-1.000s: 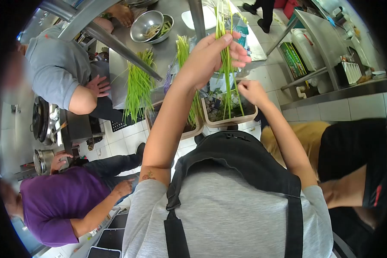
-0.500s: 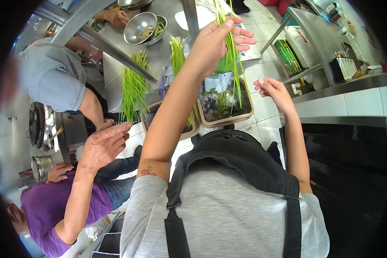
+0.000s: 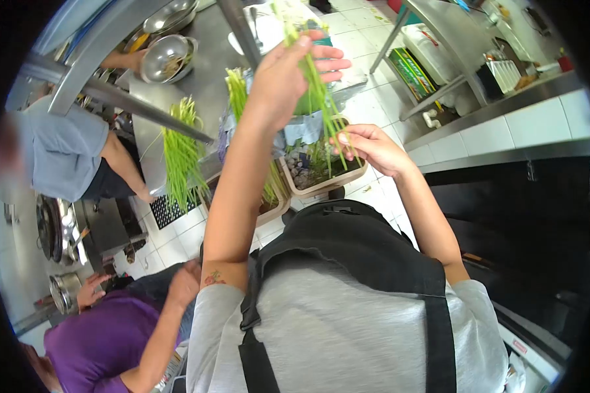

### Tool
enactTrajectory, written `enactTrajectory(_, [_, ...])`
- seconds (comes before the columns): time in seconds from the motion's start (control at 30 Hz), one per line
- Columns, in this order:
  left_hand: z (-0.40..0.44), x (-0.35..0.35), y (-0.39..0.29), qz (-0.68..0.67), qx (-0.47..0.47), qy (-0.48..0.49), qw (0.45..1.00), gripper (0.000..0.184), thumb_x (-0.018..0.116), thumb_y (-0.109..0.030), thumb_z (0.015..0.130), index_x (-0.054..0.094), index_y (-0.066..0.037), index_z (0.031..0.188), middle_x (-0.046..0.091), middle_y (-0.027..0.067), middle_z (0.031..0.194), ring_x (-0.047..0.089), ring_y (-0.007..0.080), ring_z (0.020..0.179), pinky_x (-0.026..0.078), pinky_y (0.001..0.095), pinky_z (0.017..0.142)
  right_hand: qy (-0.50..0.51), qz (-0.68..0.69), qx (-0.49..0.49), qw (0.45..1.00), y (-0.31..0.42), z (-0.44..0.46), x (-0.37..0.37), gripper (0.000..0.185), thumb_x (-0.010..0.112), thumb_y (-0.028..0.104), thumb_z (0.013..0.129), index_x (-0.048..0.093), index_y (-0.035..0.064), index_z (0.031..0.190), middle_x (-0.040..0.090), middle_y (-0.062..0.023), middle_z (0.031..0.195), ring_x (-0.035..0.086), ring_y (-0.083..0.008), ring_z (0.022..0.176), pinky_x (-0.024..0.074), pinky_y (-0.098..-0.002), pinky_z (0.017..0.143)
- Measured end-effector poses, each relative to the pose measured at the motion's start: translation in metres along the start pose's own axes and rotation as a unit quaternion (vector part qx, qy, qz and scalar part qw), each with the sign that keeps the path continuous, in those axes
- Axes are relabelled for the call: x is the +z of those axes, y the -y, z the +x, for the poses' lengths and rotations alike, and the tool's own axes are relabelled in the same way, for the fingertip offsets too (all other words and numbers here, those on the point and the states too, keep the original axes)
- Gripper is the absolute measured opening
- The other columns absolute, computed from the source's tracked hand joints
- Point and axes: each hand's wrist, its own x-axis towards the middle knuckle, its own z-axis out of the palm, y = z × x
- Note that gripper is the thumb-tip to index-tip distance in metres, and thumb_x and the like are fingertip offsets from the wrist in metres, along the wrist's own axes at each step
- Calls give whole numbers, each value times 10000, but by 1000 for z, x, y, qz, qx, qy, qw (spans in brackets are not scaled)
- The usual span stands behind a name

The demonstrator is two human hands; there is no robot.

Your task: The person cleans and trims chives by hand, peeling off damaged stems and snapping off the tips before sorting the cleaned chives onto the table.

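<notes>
My left hand is raised over the table's end, its thumb pressing a thin bunch of long green chives against the palm side, with the other fingers stretched out. At the lower tips of those stalks is my right hand, thumb and fingers pinched together on them. Beneath the bunch stands a bin with scraps in it. Another pile of chives hangs over the table edge, and a further bundle lies nearer my left forearm, which hides part of it.
A second bin stands beside the first. Metal bowls sit on the steel table, and a metal post rises by my left hand. One co-worker in grey and another in purple are at the left.
My right hand has moved left onto the lower ends of the chives and closed there. The purple-sleeved co-worker's raised hand has dropped back. The view has shifted.
</notes>
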Motion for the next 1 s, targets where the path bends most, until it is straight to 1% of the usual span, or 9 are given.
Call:
enactTrajectory(0.13, [-6, 0, -4, 14, -6, -34, 999, 342, 401, -221, 964, 415, 49, 1173, 603, 202, 980, 628, 328, 923, 511, 400, 808, 6, -20, -20, 1000, -7, 1, 0, 268, 604, 248, 880, 648, 7, 990, 642, -31, 841, 500, -65, 671, 433, -204, 646])
enactTrajectory(0.27, [-8, -1, 0, 29, -18, -36, 999, 316, 399, -219, 965, 429, 32, 1155, 619, 156, 925, 639, 294, 870, 517, 405, 812, 11, -86, -26, 996, -9, 1, 7, 258, 571, 249, 902, 669, 21, 972, 661, -15, 852, 517, -60, 699, 438, -208, 661])
enactTrajectory(0.4, [-6, -5, 4, 16, -15, -24, 999, 308, 406, -228, 966, 445, 16, 1150, 595, 90, 820, 575, 189, 709, 472, 319, 671, 8, -83, -36, 996, -17, 1, 6, 284, 546, 269, 916, 670, 23, 984, 659, -13, 840, 515, -59, 696, 440, -203, 672])
enactTrajectory(0.43, [-7, 1, 5, 22, -15, -50, 998, 308, 424, -242, 963, 454, 6, 1143, 560, 56, 780, 497, 149, 658, 405, 285, 618, 8, -86, -31, 996, -16, -2, 6, 309, 540, 295, 916, 650, 28, 1028, 649, -9, 848, 517, -63, 713, 440, -208, 684])
enactTrajectory(0.57, [-6, 4, 6, 3, -35, -70, 997, 254, 419, -217, 965, 437, -22, 1126, 484, 31, 761, 423, 142, 657, 353, 286, 628, -133, -55, -77, 987, -15, -7, 7, 383, 536, 348, 909, 588, 47, 1142, 630, -13, 885, 527, -70, 757, 441, -220, 702])
enactTrajectory(0.67, [-2, 3, 6, -2, -26, -53, 998, 257, 418, -217, 965, 433, -16, 1124, 493, 41, 769, 428, 142, 664, 353, 286, 630, -192, -19, -115, 974, -13, -12, -8, 308, 509, 321, 928, 629, 41, 973, 602, -1, 796, 514, -63, 696, 412, -203, 633])
enactTrajectory(0.77, [4, -2, 11, 4, -3, -44, 999, 307, 447, -246, 952, 458, 8, 1124, 539, 53, 779, 476, 156, 671, 390, 300, 641, -137, -63, -126, 981, 1, -24, -10, 339, 503, 320, 932, 651, 26, 851, 601, -5, 732, 501, -58, 645, 398, -208, 593])
enactTrajectory(0.9, [7, 1, 13, -10, -1, -39, 999, 281, 427, -227, 958, 449, -1, 1123, 540, 62, 791, 474, 163, 684, 390, 306, 653, -81, -215, -31, 973, 14, -35, 9, 325, 509, 298, 933, 668, 14, 935, 648, -33, 780, 501, -59, 617, 412, -210, 576])
enactTrajectory(1.0, [8, 4, 15, -16, 3, -38, 999, 263, 415, -213, 963, 437, -8, 1126, 532, 67, 800, 462, 165, 688, 380, 306, 656, -103, -214, -49, 970, 14, -33, 28, 324, 556, 312, 905, 668, 17, 979, 646, -24, 759, 532, -69, 649, 455, -222, 619])
